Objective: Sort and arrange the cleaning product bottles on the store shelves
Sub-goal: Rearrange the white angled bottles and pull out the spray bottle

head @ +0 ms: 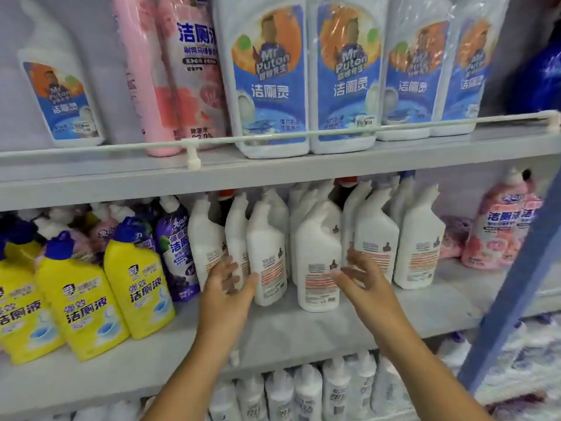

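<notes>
A person is reaching both bare hands into the middle shelf (303, 323) of a store's cleaning aisle, where white angled-neck toilet cleaner bottles are standing with their back labels turned outward. The left hand (226, 281) is spreading its fingers against the side of one white bottle (267, 256), touching it without closing round it. The right hand (359, 276) is hovering with its fingers apart and relaxed, just in front of a second white bottle (318, 262) and a third (375, 241) beyond its fingertips; whether it is actually touching either is hard to tell through the motion blur.

The two hands are bracketing the front pair of the white cluster, probably to turn or square them up, since these bottles are facing backwards and sitting unevenly, some forward and some deep. Past the left hand's outer side, a purple grape-scented bottle (176, 247) and a row of yellow bottles with blue caps (136, 275) are standing label-forward, leaning slightly. Beyond the right hand's outer side, pink floral bottles (498, 226) are occupying the shelf's far end.

Above both hands, behind a thin white retaining rail (273, 138), large "Mr Puton" jugs (270, 80) are facing front beside tall pink bottles (182, 71), suggesting the neat, label-out arrangement the white bottles are meant to match. Below the wrists, more white bottles (306, 390) are filling the lower shelf.
</notes>
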### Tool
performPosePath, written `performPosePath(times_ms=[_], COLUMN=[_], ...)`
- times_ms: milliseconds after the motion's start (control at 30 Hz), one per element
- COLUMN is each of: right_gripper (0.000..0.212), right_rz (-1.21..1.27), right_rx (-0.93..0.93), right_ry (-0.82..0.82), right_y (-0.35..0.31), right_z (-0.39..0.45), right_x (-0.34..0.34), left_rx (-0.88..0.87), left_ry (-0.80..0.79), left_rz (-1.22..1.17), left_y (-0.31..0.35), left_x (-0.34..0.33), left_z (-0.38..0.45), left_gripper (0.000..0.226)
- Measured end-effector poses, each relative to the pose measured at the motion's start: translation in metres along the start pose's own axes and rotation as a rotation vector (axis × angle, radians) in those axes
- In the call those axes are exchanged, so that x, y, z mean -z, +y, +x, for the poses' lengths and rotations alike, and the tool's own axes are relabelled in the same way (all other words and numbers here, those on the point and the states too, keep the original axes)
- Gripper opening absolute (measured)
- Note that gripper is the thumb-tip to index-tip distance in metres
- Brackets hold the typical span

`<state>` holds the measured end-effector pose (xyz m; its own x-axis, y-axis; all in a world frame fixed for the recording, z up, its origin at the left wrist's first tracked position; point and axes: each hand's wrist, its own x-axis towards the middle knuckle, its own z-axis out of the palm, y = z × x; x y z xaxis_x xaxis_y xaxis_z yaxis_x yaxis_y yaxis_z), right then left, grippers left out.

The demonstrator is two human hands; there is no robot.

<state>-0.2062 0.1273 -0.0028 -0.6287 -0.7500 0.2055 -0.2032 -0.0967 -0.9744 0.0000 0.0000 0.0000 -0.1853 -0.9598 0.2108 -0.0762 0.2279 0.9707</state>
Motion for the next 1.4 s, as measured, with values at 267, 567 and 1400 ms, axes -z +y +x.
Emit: performPosePath(times_ms=[267,567,1400], right_gripper=[0.044,0.045,0.049], right_rz=[0.003,-0.016,0.174], right_rx=[-0.022,-0.111,-0.102], right_ry=[-0.196,-0.353,-0.546], right_y=[0.021,0.050,0.014], right_z=[0.057,0.084,0.030], right_x=[0.006,0.006,-0.198], left_rx=[0.049,0.156,0.108], left_ry=[0.096,0.139,0.438], left_rz=[-0.025,0.021,0.148], left_y=[-0.020,-0.031,-0.036], left_x=[-0.051,-0.080,0.168], left_z=[0.029,0.048,-0.005], left_gripper=[0.044,0.046,0.028])
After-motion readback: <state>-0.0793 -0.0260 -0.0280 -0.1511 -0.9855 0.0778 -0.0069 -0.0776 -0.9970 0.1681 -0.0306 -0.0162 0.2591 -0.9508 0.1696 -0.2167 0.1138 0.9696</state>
